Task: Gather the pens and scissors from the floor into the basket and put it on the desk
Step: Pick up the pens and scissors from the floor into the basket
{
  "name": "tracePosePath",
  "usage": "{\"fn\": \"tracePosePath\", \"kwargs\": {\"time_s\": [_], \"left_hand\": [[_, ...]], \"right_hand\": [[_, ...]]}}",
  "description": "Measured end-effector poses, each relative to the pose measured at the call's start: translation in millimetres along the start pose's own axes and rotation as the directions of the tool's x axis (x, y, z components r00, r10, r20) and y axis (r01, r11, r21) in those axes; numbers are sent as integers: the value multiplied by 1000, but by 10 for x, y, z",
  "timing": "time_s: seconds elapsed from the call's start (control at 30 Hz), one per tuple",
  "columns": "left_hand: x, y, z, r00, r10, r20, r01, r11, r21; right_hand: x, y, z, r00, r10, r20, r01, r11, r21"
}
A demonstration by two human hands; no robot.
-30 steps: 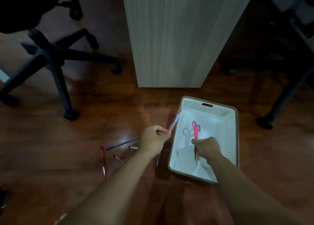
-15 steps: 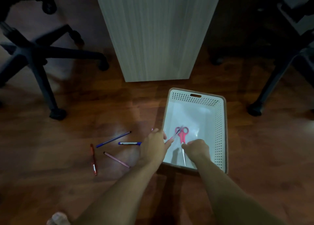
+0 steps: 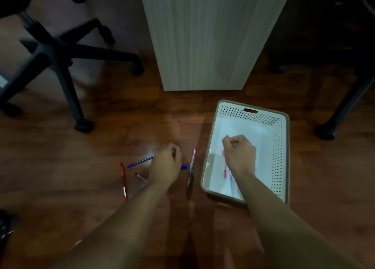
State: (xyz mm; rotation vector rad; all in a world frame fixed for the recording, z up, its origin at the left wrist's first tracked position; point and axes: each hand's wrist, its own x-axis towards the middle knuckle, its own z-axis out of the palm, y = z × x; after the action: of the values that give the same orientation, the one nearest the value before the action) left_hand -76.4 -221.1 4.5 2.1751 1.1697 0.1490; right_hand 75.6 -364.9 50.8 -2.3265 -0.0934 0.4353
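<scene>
A white perforated basket stands on the wooden floor. In it lie pink-handled scissors and a pink pen, both partly hidden by my right hand, a closed fist hovering over them. My left hand is down on the floor left of the basket, fingers curled over a blue-capped pen whose end sticks out to the right. A thin blue pen, a red pen and a thin pink pen lie left of that hand. Another pink pen lies beside the basket's left wall.
A pale wooden desk panel rises just behind the basket. A black office chair base with castors stands at the left. Another chair leg and castor stand right of the basket.
My left hand dropped its pink pen into the basket and moved left onto the floor pens. My right hand let the scissors down into the basket and closed into a fist.
</scene>
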Motion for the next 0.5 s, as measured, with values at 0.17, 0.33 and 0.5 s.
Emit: {"fn": "tracePosePath", "kwargs": {"time_s": [0.17,0.33,0.5], "left_hand": [[103,-349,-36,992,6,122,-23,990,140],[102,-578,36,976,-34,217,-34,952,305],[82,-800,25,976,-98,192,53,973,226]], "right_hand": [[-115,-367,525,937,-314,151,329,941,-80],[-317,-287,1083,852,-180,492,403,824,-397],[-417,-146,1364,855,-131,502,482,559,-674]]}}
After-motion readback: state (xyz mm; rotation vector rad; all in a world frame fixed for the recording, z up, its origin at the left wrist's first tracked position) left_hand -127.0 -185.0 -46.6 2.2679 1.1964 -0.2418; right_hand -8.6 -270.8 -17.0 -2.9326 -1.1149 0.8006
